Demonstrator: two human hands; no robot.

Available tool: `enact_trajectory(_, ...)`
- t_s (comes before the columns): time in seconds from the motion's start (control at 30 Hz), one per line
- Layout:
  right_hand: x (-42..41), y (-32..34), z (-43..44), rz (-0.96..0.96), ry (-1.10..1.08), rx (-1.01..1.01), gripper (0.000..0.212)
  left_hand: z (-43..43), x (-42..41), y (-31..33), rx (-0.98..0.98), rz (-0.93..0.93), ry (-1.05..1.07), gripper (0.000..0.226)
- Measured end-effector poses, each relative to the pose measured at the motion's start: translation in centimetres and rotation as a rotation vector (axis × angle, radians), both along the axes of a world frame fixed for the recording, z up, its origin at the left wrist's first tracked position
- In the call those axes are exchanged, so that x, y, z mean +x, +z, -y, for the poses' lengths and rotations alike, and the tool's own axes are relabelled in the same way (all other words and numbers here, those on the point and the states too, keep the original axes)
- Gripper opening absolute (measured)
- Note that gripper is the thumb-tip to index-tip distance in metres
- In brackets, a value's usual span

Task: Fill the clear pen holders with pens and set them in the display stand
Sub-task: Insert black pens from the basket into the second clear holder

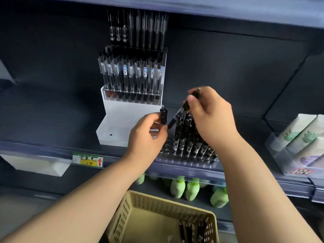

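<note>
Dark shelf (52,116): white display stand (122,118), clear pen holder (187,161) beside, clear bin (280,155) right.

Two hands are counted: the left hand (145,135) and the right hand (212,116). Two held pens are counted, the left-hand pen (163,117) and the right-hand pen (175,118). One white display stand (122,118) is present, with two filled rows of pens (131,76). One clear pen holder (185,162) is counted at the shelf edge (52,148). One basket (157,213), one price label (88,159) and three boxes (298,130) are noted. Racked pens cannot be counted exactly.
</note>
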State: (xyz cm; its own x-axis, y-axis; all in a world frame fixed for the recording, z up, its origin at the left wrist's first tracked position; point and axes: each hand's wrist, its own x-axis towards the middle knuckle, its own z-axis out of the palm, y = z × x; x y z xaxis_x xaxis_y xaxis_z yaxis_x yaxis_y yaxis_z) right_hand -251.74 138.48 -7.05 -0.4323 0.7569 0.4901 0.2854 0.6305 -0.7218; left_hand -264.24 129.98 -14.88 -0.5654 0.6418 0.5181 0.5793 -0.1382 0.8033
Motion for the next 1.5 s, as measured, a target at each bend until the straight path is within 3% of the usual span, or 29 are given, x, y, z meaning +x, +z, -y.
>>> enact_trajectory(0.2,-2.4,-0.7,-1.9,0.166,0.029,0.065,0.016,-0.8,-0.7,0.5,0.018,0.108,0.022,0.018)
enact_trajectory(0.5,-4.1,-0.8,-2.9,0.205,0.045,0.084,0.02,-1.5,-1.3,0.5,-0.032,0.19,0.004,0.021)
enact_trajectory(1.23,-4.7,-0.9,-3.5,0.419,0.041,0.076,0.021,-2.7,-1.2,0.2,-0.089,0.153,-0.01,0.03)
enact_trajectory(1.5,-4.2,-0.5,-3.4,0.373,0.029,0.094,0.018,-3.0,-1.2,-1.1,-0.291,0.051,-0.049,0.024)
